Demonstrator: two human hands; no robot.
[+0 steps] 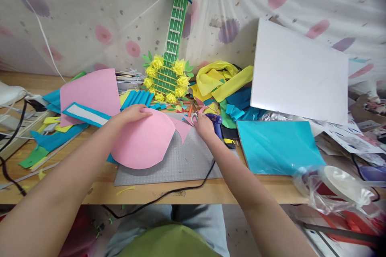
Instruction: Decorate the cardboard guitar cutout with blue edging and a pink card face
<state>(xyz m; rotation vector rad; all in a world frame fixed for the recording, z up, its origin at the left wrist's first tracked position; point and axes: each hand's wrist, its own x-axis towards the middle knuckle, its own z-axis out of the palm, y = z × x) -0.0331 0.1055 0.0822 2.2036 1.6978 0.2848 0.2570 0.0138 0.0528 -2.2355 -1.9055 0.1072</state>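
My left hand (132, 115) grips a large, roughly round piece of pink paper (144, 140) by its upper edge, thumb on top. One side of the piece is cut straight at the right. My right hand (204, 125) is closed around scissors (194, 118) with pale handles; its fingers are partly hidden. A pointed pink paper scrap (182, 128) lies between the two hands on the grey cutting mat (187, 164). Just right of my right hand lies a blue glue gun (214, 119).
A green paper guitar (173, 36) with yellow flowers leans at the back. Left is a pink sheet (90, 92); right are a turquoise sheet (280, 144) and a white board (298, 72). Yellow crepe paper (220, 76) lies behind. A black cable (181, 188) crosses the front edge.
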